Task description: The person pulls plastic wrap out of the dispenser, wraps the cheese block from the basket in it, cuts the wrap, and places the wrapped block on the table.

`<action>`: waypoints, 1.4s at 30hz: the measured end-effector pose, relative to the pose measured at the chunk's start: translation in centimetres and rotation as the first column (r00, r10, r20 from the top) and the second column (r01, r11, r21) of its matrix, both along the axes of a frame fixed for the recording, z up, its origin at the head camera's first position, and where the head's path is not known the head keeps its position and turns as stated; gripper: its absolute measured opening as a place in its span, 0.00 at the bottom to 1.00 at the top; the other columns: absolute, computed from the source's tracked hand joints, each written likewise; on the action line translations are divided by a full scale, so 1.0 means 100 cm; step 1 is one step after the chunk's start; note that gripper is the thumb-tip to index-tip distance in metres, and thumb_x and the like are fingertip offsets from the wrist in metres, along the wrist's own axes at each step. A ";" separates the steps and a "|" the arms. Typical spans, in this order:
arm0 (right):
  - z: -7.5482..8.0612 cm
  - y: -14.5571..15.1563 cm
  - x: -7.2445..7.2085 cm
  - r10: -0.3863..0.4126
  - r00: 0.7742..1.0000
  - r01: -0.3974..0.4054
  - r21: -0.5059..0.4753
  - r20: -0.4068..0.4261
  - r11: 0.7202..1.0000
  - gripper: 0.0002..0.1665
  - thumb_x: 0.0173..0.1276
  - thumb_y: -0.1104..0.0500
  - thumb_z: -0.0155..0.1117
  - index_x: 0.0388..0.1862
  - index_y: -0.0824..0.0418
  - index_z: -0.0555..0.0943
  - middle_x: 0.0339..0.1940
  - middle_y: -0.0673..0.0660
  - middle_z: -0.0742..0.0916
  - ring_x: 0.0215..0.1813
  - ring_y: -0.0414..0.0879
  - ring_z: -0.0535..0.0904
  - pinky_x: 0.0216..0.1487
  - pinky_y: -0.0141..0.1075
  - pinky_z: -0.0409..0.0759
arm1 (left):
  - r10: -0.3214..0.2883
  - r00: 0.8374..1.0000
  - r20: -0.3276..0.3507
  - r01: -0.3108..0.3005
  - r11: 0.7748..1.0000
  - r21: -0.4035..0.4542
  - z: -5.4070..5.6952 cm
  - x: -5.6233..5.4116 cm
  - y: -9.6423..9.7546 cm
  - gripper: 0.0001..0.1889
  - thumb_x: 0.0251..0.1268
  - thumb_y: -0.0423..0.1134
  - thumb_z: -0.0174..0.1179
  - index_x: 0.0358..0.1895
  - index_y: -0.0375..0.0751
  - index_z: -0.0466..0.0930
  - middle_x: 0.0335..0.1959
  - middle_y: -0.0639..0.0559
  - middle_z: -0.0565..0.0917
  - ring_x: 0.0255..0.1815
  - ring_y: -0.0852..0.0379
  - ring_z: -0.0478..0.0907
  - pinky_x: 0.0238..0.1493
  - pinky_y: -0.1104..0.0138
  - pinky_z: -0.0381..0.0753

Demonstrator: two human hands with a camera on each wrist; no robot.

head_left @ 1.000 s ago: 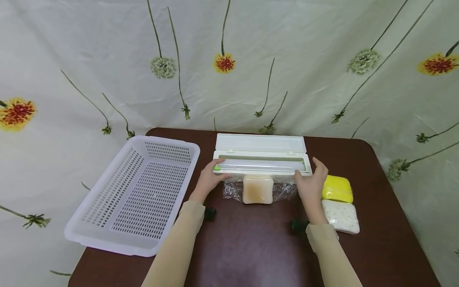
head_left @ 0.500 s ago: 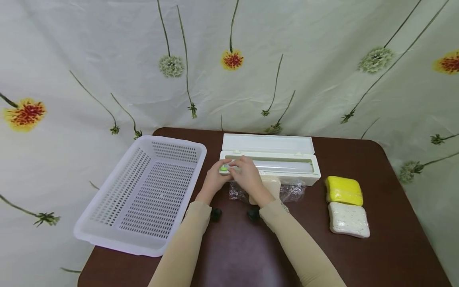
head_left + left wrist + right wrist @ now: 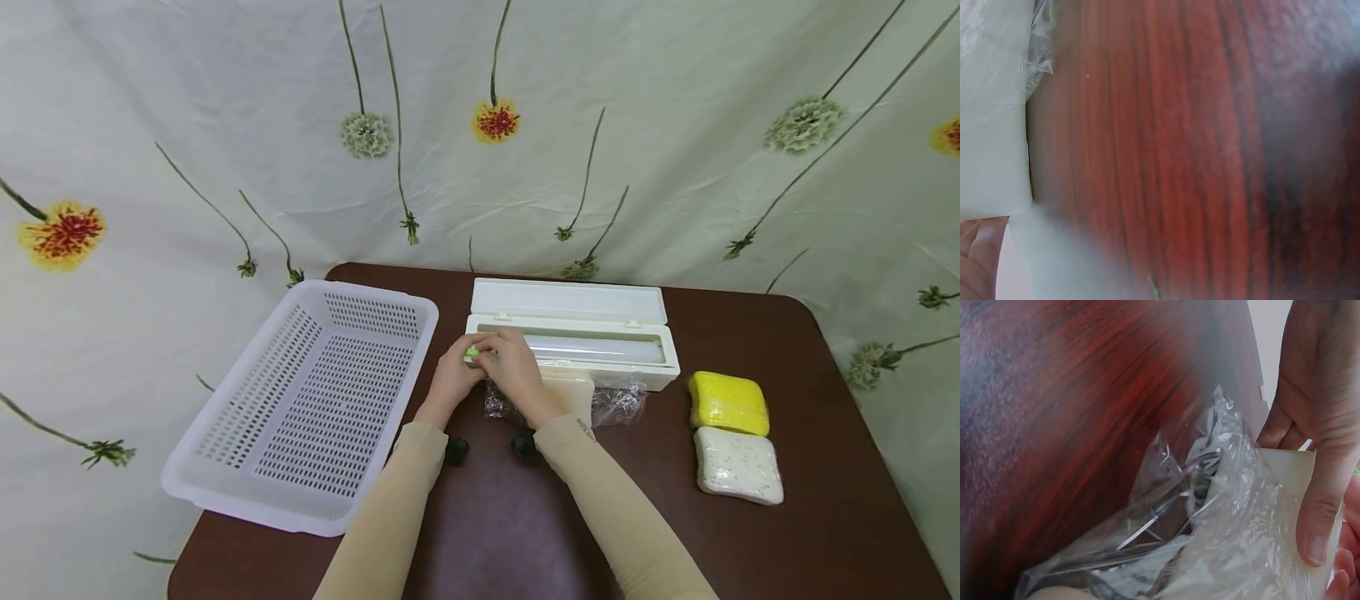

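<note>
A white cling film dispenser (image 3: 637, 377) stands at the back of the table with its lid (image 3: 570, 300) raised and a film roll (image 3: 600, 349) inside. My left hand (image 3: 452, 373) grips its left end. Beside it, my right hand (image 3: 517, 372) pinches the small green slider cutter (image 3: 471, 352) at that same end; the fingertips partly hide it. In the right wrist view the right thumb (image 3: 1319, 519) lies against the white front edge. Clear film (image 3: 1222, 506) hangs below the front. A cream toast-shaped block (image 3: 576, 393) sits against it, partly behind my right wrist.
A white perforated basket (image 3: 375, 450) stands on the left. To the right lie a yellow wrapped block (image 3: 727, 403) and a speckled white wrapped block (image 3: 738, 465). A flower-patterned cloth (image 3: 450, 183) hangs behind the dark table (image 3: 832, 500).
My right hand has left the dispenser's right end and moved left to the green slider cutter beside my left hand. The left hand still holds the left end. The head view has shifted slightly.
</note>
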State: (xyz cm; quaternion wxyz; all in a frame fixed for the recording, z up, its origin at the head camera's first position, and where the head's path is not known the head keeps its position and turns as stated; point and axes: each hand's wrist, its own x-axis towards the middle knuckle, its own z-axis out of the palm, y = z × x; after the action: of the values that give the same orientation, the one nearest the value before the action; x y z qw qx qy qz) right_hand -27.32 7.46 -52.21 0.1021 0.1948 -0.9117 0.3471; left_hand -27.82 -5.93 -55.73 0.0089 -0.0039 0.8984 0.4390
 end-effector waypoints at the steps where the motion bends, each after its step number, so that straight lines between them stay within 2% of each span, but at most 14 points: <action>1: 0.000 0.001 0.000 0.005 1.000 -0.005 -0.004 -0.001 1.000 0.09 0.65 0.58 0.70 0.40 0.62 0.88 0.41 0.56 0.85 0.52 0.52 0.78 0.51 0.43 0.80 | -0.001 1.000 -0.003 0.001 1.000 -0.001 0.000 0.000 0.000 0.29 0.60 0.36 0.67 0.66 0.52 0.74 0.66 0.46 0.76 0.49 0.44 0.83 0.53 0.50 0.79; 4: -0.001 0.003 -0.002 0.019 1.000 -0.019 -0.008 0.013 1.000 0.09 0.66 0.58 0.69 0.40 0.62 0.88 0.41 0.56 0.85 0.51 0.52 0.78 0.51 0.43 0.79 | -0.007 1.000 -0.020 0.007 1.000 -0.006 -0.001 0.000 0.000 0.28 0.60 0.37 0.68 0.65 0.53 0.74 0.66 0.47 0.77 0.54 0.44 0.81 0.57 0.49 0.78; 9: -0.002 0.009 -0.004 0.034 0.999 -0.035 0.023 0.026 0.999 0.08 0.67 0.58 0.68 0.40 0.62 0.87 0.39 0.55 0.83 0.47 0.50 0.77 0.47 0.40 0.79 | -0.018 0.998 -0.053 0.018 1.000 -0.001 -0.002 0.000 0.000 0.28 0.59 0.39 0.70 0.64 0.54 0.76 0.68 0.49 0.75 0.68 0.42 0.72 0.64 0.46 0.73; 20: 0.005 0.021 -0.007 0.106 0.993 -0.104 0.050 -0.053 0.993 0.05 0.62 0.61 0.70 0.33 0.63 0.86 0.33 0.55 0.82 0.37 0.48 0.74 0.41 0.39 0.77 | -0.037 0.994 -0.100 0.033 0.999 -0.042 -0.004 -0.001 -0.002 0.29 0.57 0.43 0.72 0.64 0.52 0.77 0.67 0.47 0.76 0.66 0.42 0.73 0.63 0.47 0.74; 27: 0.004 0.034 -0.010 0.127 0.991 -0.126 0.035 -0.034 0.991 0.04 0.61 0.62 0.70 0.33 0.63 0.87 0.30 0.54 0.80 0.36 0.46 0.71 0.38 0.38 0.75 | -0.066 0.992 -0.103 0.061 0.996 -0.058 -0.002 0.000 -0.002 0.29 0.58 0.46 0.71 0.65 0.52 0.76 0.67 0.48 0.75 0.68 0.44 0.71 0.64 0.49 0.74; 33: 0.005 0.062 -0.011 0.107 0.994 -0.108 0.037 0.023 0.993 0.03 0.61 0.62 0.72 0.33 0.61 0.87 0.29 0.53 0.80 0.35 0.45 0.72 0.38 0.37 0.75 | -0.087 0.993 -0.081 0.083 0.995 -0.049 -0.001 0.001 -0.001 0.34 0.53 0.49 0.71 0.67 0.54 0.74 0.67 0.51 0.75 0.69 0.47 0.70 0.64 0.51 0.75; 38: 0.003 0.093 -0.009 0.122 0.992 -0.122 0.013 0.029 0.992 0.05 0.63 0.61 0.69 0.35 0.62 0.87 0.29 0.54 0.80 0.35 0.46 0.71 0.37 0.39 0.74 | -0.103 0.993 -0.056 0.101 0.994 -0.034 0.002 0.003 -0.002 0.36 0.53 0.51 0.71 0.69 0.57 0.72 0.70 0.52 0.72 0.73 0.47 0.66 0.68 0.50 0.71; 42: -0.003 0.127 -0.002 0.045 0.998 -0.044 -0.028 0.032 0.999 0.03 0.62 0.63 0.70 0.32 0.63 0.87 0.29 0.53 0.80 0.35 0.46 0.72 0.37 0.40 0.74 | -0.101 0.994 -0.044 0.100 0.995 -0.019 0.002 0.004 -0.003 0.36 0.53 0.51 0.71 0.69 0.57 0.72 0.71 0.53 0.71 0.75 0.48 0.63 0.69 0.49 0.69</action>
State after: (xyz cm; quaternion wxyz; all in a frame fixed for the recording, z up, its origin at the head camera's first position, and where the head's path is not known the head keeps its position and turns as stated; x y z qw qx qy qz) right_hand -27.56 20.15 -52.48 0.0822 0.2079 -0.9038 0.3649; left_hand -27.43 -6.22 -55.52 0.0107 0.0513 0.9012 0.4302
